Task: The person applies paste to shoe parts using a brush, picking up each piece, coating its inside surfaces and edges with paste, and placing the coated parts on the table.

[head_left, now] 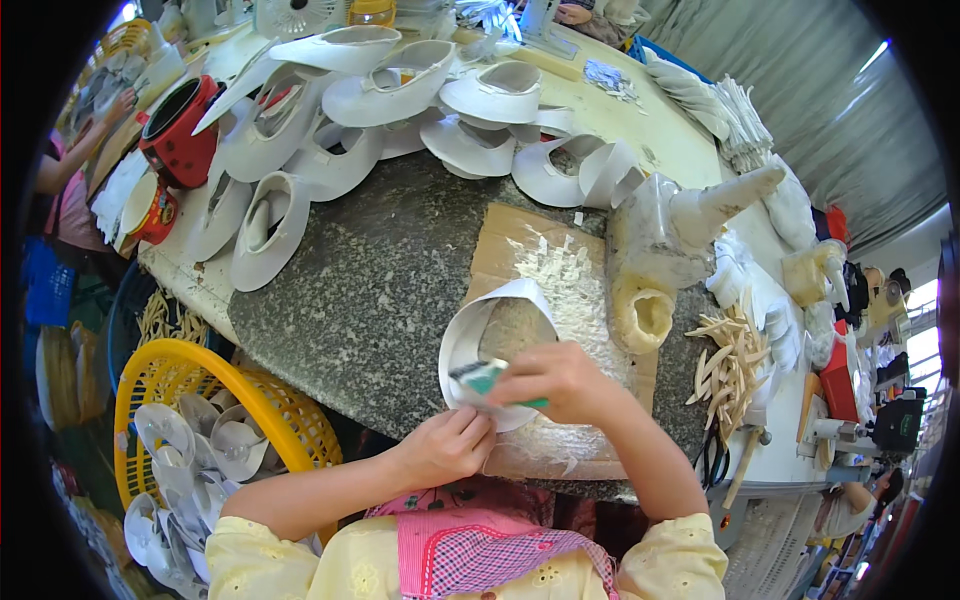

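Observation:
My left hand (447, 446) pinches the near edge of a curved white shoe upper piece (487, 311) that rests on a glue-crusted cardboard sheet (527, 250). My right hand (556, 381) grips a small green-handled tool (484, 378) pressed against the same piece. Both hands sit at the front edge of the grey stone slab (385, 270).
Several white upper pieces (330, 120) are piled at the slab's far side. A yellow basket (240, 395) at lower left holds more pieces. A glue-caked holder (655, 265) and wooden sticks (730, 365) stand to the right. Red pots (180, 130) sit at left.

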Demonstrator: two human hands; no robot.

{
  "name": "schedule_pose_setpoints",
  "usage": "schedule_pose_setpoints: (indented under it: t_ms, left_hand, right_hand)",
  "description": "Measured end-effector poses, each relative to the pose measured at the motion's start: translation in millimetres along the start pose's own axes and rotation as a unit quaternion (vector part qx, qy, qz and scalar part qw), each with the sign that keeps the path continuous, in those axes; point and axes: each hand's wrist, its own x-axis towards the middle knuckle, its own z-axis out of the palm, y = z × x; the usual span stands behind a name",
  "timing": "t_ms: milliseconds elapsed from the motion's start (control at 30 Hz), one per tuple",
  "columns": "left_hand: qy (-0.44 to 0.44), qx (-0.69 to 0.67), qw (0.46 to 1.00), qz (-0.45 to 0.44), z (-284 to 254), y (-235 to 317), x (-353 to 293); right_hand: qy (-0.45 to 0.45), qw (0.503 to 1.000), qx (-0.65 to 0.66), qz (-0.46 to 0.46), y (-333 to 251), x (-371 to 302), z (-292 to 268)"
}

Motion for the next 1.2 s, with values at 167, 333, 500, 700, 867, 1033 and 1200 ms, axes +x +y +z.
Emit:
schedule_pose_setpoints:
  t_ms: [167,333,500,700,867,1033,1200]
  left_hand:
    - [-0.008,0.02,1.0,0.011,-1,2,-2]
    - [-0.008,0.028,0.999,0.015,-1,1,0]
    - [0.014,0.046,0.998,0.03,-4,4,4]
    - [0.038,0.034,0.998,0.037,-7,-6,7]
    - [0.088,-0.026,0.995,-0.032,-13,-23,21]
    - [0.108,-0.15,0.969,-0.163,-51,-51,57]
    - [0.386,-0.236,0.842,-0.294,-141,-112,104]
  right_hand:
    - [-0.08,0.99,0.063,0.092,-8,-8,-26]
    - [-0.073,0.997,0.012,0.028,-11,-8,-24]
    - [0.047,0.997,0.031,0.051,-9,-12,-23]
    - [-0.055,0.993,0.053,0.089,-4,-37,-35]
    - [0.328,0.776,0.497,0.208,-1,-101,6]
    - [0.449,0.621,0.626,0.147,-5,-135,42]
    - [0.452,0.656,0.563,0.219,0,-138,50]
